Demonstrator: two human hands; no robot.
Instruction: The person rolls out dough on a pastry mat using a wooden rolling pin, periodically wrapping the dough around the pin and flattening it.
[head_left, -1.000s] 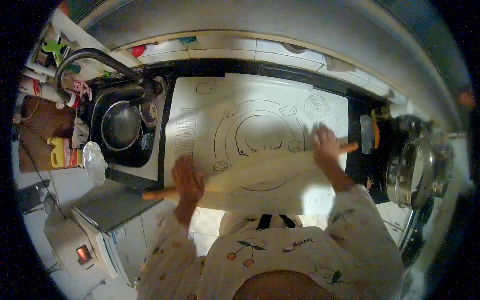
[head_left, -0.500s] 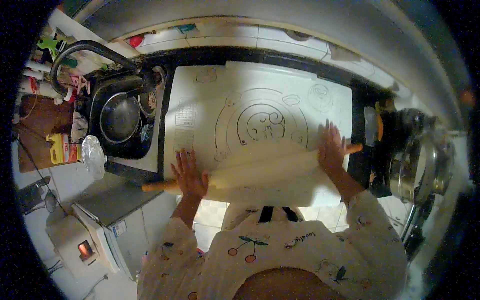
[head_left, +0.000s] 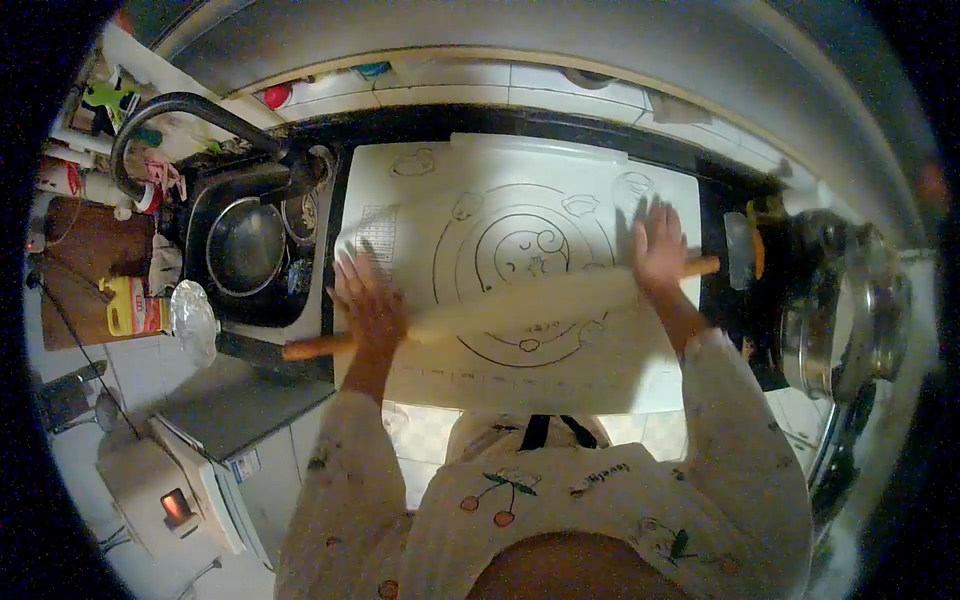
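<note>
A long wooden rolling pin [head_left: 318,347] lies slanted across a white printed mat [head_left: 645,375], its orange-brown ends sticking out on both sides. A pale layer, apparently dough [head_left: 530,302], is wrapped around its middle; motion blurs the surface. My left hand [head_left: 368,310] rests on the pin toward its left end, fingers stretched and spread. Toward the right end, my right hand [head_left: 662,252] presses with its palm, fingers straight and pointing away from me. Neither hand has its fingers curled round the pin. Printed rings and a cartoon face show on the mat beyond the pin.
Left of the mat is a dark sink [head_left: 205,215] with a round pan [head_left: 247,245] and a black faucet [head_left: 200,103]. A foil-covered item [head_left: 195,322] and yellow bottle [head_left: 133,307] stand nearby. Metal pots [head_left: 835,340] are at the right.
Both hands and the pin have moved away from me up the mat. The pale sheet that lay over the near part is now around the pin, uncovering the printed rings.
</note>
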